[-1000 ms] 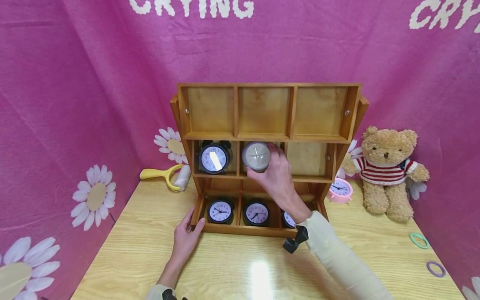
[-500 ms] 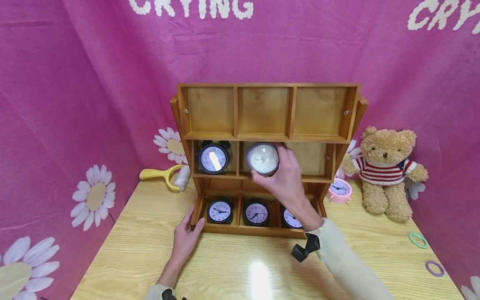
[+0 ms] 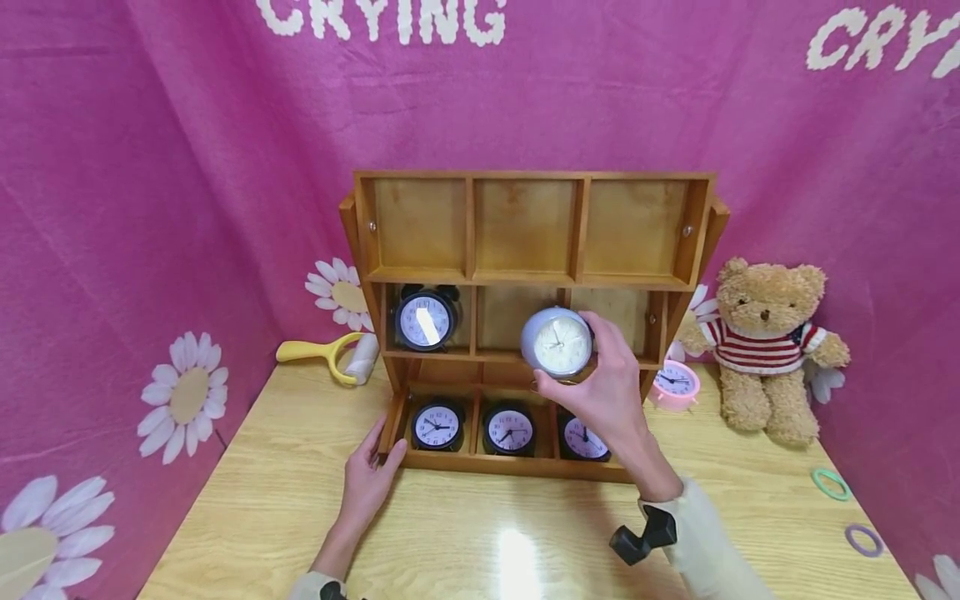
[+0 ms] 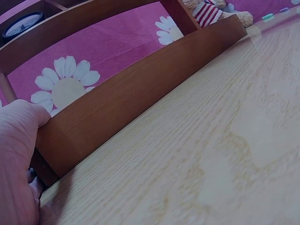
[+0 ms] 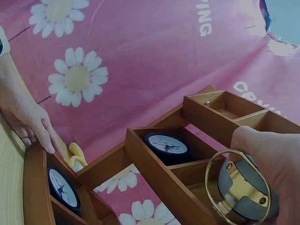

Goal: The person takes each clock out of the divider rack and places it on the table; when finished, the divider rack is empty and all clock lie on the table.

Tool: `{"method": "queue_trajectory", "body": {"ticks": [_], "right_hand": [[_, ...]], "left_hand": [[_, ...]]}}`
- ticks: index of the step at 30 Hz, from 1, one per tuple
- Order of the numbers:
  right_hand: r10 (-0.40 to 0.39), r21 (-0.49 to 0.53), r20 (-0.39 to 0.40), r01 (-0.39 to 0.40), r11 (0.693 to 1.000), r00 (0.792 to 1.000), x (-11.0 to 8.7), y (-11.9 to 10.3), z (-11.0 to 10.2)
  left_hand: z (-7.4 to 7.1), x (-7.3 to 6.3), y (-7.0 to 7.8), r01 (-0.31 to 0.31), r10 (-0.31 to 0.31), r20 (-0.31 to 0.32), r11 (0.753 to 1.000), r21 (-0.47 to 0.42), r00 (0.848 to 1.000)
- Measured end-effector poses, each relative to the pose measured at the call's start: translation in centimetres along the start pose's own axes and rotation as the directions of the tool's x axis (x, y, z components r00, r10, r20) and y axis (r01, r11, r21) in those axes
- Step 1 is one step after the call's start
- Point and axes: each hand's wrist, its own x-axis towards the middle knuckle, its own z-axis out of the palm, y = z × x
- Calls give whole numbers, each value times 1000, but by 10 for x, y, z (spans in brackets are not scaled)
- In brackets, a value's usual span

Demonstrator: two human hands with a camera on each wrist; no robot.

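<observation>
In the head view my right hand (image 3: 609, 398) holds a round pale blue alarm clock (image 3: 561, 343) between thumb and fingers, in front of the shelf's middle row. The right wrist view shows this clock's grey-and-gold back (image 5: 243, 192) and its gold ring stand (image 5: 209, 187). My left hand (image 3: 367, 483) grips the front left corner of the tiered wooden shelf (image 3: 525, 280), thumb over the front board (image 4: 117, 98). A black alarm clock (image 3: 425, 320) stands in the middle row's left compartment. Three more black clocks, one of them the middle clock (image 3: 510, 429), fill the bottom row.
A pink alarm clock (image 3: 675, 385) and a teddy bear (image 3: 768, 350) in a striped sweater are right of the shelf. A yellow-handled lint roller (image 3: 330, 354) lies at left. Green ring (image 3: 831, 484) and purple ring (image 3: 864, 540) lie near the table's right edge.
My right hand has drawn the pale blue clock out of the middle row's centre compartment, towards me and to the right. The left hand has stayed on the shelf corner.
</observation>
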Motion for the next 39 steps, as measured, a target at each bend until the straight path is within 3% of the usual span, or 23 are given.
{"method": "queue_trajectory", "body": {"ticks": [8,15,21,39], "right_hand": [[65,-41,-1,-65,997,998,-22,13,-26],[47,-64,-33,-49,997,998,-40,26,-48],[83,-49,-53,-86,995,995,-51,33,-65],[175,-130,-105,-188,974,979,-81,62,-108]], "left_hand": [[0,-1,0,-4,4,0,1000,-13,1000],[-1,0,-1,-1,1,-6,1000,-9,1000],[-1,0,-1,-6,6,-6,1000,-3,1000],[0,0,-3,-8,8,-5,1000,-13,1000]]}}
